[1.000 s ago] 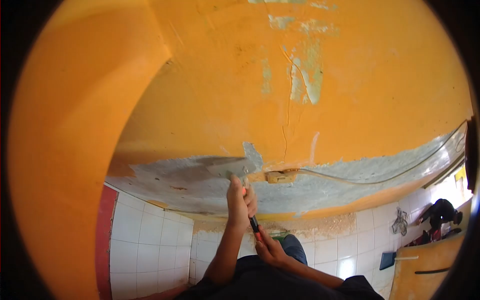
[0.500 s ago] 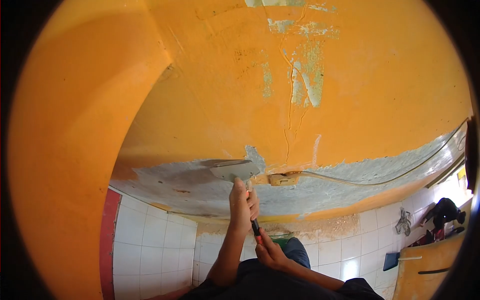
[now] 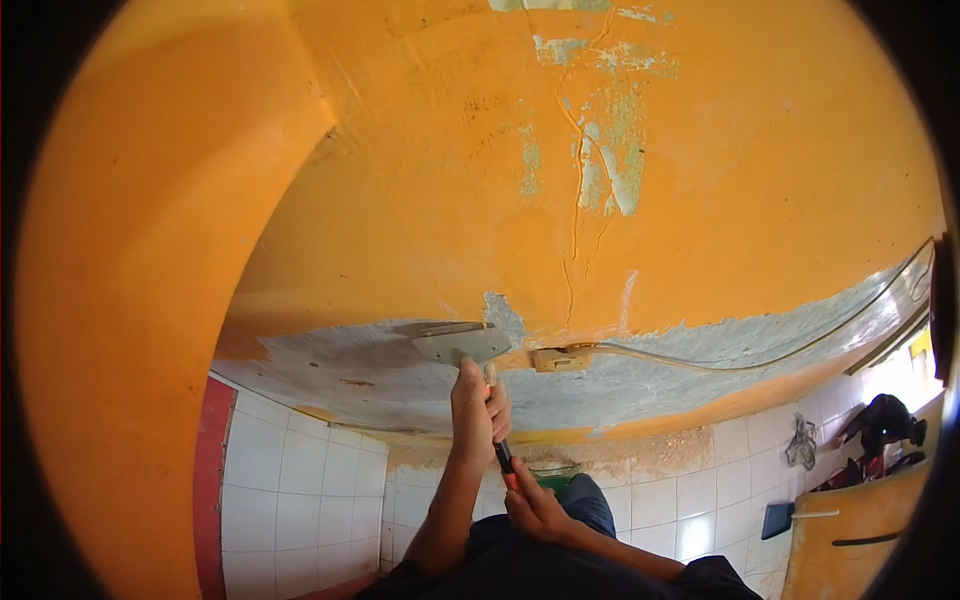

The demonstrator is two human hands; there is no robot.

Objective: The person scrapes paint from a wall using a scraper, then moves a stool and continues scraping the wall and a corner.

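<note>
A wide-bladed scraper [image 3: 463, 345] with a black and orange handle is held in both of my hands. My left hand [image 3: 478, 405] is wrapped round the upper handle, its thumb pointing up by the blade. Lower down, my right hand [image 3: 535, 508] grips the handle's end. The blade lies at the grey bare strip [image 3: 330, 365] of wall, just under the edge of the orange paint [image 3: 420, 230]. Whether its edge presses on the wall is hard to tell. A yellowed socket box [image 3: 560, 360] sits just right of the blade.
A cable [image 3: 700, 367] runs right from the socket box along the wall. White tiles [image 3: 650, 500] cover the floor, with debris [image 3: 670, 450] along the wall's foot. A green container [image 3: 553, 474] stands by my leg. An orange surface [image 3: 850, 550] is at the lower right.
The whole view has shifted slightly left. My hands and the scraper keep almost the same place against the wall, both still gripping the handle.
</note>
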